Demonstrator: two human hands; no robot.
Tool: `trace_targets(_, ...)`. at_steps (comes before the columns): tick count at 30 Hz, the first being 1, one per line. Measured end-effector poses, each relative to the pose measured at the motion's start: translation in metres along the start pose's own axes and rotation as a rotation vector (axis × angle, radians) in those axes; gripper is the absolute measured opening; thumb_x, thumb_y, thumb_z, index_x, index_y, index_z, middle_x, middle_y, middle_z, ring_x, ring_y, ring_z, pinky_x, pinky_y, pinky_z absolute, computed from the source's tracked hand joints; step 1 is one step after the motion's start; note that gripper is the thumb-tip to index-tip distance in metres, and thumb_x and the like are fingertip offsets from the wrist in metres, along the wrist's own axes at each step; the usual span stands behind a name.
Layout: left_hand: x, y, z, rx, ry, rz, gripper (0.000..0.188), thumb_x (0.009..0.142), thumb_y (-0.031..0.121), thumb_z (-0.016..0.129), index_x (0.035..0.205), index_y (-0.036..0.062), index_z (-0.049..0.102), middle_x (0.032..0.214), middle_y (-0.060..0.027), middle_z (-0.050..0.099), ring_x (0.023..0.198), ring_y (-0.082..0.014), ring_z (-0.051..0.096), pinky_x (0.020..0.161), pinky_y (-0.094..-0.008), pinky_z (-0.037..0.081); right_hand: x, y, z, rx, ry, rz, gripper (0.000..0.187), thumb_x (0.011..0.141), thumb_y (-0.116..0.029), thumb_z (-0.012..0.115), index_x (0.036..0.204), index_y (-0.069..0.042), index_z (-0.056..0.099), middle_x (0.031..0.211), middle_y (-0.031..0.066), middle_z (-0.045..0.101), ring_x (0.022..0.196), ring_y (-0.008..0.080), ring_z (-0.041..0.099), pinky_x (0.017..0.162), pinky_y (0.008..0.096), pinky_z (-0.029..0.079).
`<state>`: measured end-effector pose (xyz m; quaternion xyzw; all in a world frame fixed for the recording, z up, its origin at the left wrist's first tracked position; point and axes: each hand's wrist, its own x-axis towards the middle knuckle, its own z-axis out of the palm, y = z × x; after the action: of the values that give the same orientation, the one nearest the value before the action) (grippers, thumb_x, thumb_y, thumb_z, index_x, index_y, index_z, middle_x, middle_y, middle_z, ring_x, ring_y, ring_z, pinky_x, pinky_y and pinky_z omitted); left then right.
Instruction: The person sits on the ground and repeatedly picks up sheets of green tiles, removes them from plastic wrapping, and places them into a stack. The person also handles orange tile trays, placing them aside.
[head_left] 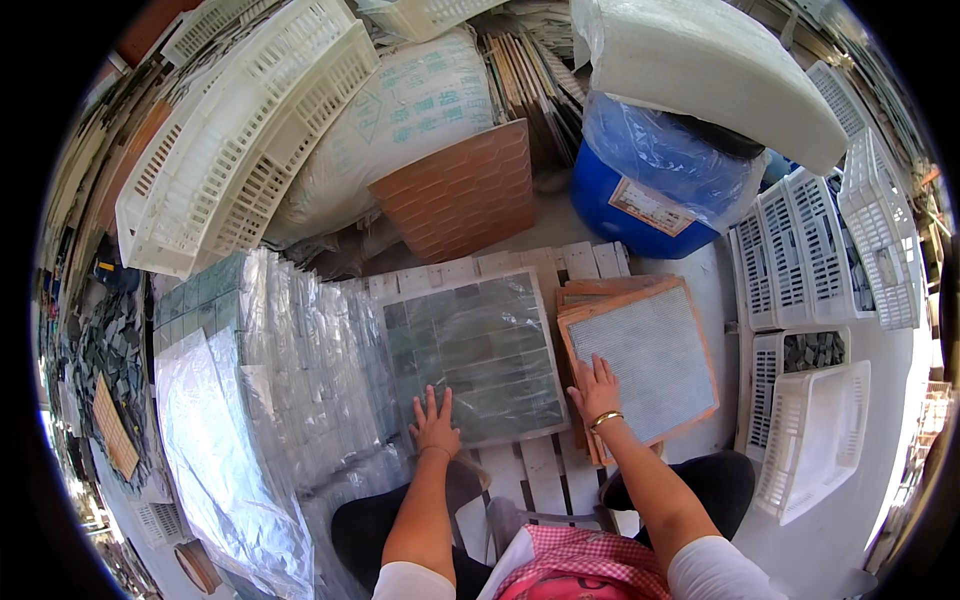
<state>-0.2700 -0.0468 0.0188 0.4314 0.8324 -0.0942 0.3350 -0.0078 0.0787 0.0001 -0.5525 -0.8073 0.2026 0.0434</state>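
Note:
A square sheet of grey-green rectangular tiles (485, 345) lies flat before me, under what looks like shiny clear plastic film, with a pale border around it. My left hand (435, 428) has its fingers spread at the sheet's near left corner. To the right lies a small stack of orange-edged boards, topped by a panel with a pale grey mesh-like face (655, 365). Over that panel's left edge, beside the tile sheet, my right hand (598, 390) rests with fingers apart and a gold bangle at the wrist. Neither hand grips anything.
Plastic-wrapped tile sheets (310, 350) stand packed at my left. Behind are a brown patterned board (465, 195), a white woven sack (415, 95) and a blue barrel (625, 205). White plastic crates (820, 430) line the right; others (240, 130) sit far left. White slats (540, 475) run underneath.

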Motion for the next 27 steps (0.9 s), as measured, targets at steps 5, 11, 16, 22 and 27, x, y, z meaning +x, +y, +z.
trace_targets(5,0.000,0.003,0.002,0.029,0.016,0.040,0.087,0.068,0.017,0.066,0.133,0.0295,0.010,0.141,-0.0013,-0.007,0.128,-0.0322,0.001,0.093,-0.0571,0.024,-0.006,0.096,-0.016,-0.106,0.139,0.380,0.058,0.072,-0.021,0.060,0.121,-0.002,0.035,0.130,0.0190,0.026,0.119,0.0360,0.027,0.097,0.0411,0.027)
trace_targets(11,-0.011,0.026,-0.044,-0.050,0.150,0.175,0.087,0.065,0.015,0.067,0.133,0.0224,0.014,0.140,-0.0107,-0.001,0.126,-0.0356,0.008,0.095,-0.0548,0.022,-0.008,0.156,-0.043,-0.109,0.073,0.841,0.066,0.075,-0.022,0.058,0.128,-0.001,0.024,0.134,0.0160,0.020,0.124,0.0299,0.021,0.098,0.0388,0.026)
trace_targets(16,-0.097,0.066,-0.137,-0.159,0.355,0.525,0.062,0.071,0.009,0.056,0.127,0.0017,0.028,0.132,-0.0218,0.025,0.119,-0.0358,0.029,0.096,-0.0369,0.028,-0.010,0.205,-0.061,0.040,-0.001,0.980,0.074,0.074,-0.027,0.061,0.129,0.000,0.020,0.135,0.0145,0.019,0.125,0.0262,0.020,0.099,0.0380,0.025)
trace_targets(22,-0.198,-0.010,-0.132,0.230,0.602,0.387,0.038,0.082,0.020,0.049,0.111,-0.0043,0.048,0.106,-0.0204,0.053,0.096,-0.0332,0.051,0.086,-0.0369,0.039,-0.007,0.193,-0.071,0.000,-0.019,1.034,0.080,0.065,-0.037,0.068,0.124,-0.001,0.028,0.124,0.0120,0.032,0.118,0.0235,0.029,0.094,0.0378,0.029)
trace_targets(27,-0.200,0.002,-0.123,-0.037,0.619,0.100,0.040,0.080,0.020,0.049,0.111,-0.0048,0.048,0.108,-0.0224,0.051,0.101,-0.0345,0.048,0.088,-0.0370,0.036,0.001,0.204,-0.086,0.004,-0.094,1.052,0.078,0.055,-0.040,0.074,0.114,-0.003,0.038,0.113,0.0099,0.041,0.108,0.0230,0.038,0.089,0.0373,0.032)
